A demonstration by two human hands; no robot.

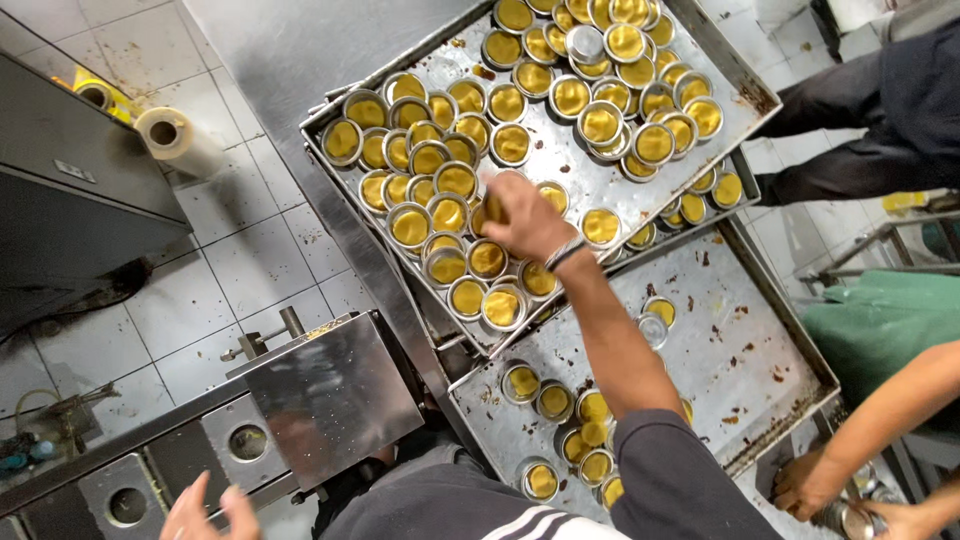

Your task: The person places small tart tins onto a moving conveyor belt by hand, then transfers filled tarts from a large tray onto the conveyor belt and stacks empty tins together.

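Dozens of yellow-filled round tins (447, 214) crowd the tray (590, 175) under right hand (525, 220)

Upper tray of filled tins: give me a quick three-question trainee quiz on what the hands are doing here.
1. True or false: the right hand is over the upper tray, closed around a small tin.
2. Choose one: compared with the upper tray, the lower tray holds A) more tins, B) fewer tins, C) no tins.
3. Fill in: the left hand is ____, fingers spread, holding nothing.

Key: 1 true; 2 B; 3 open.
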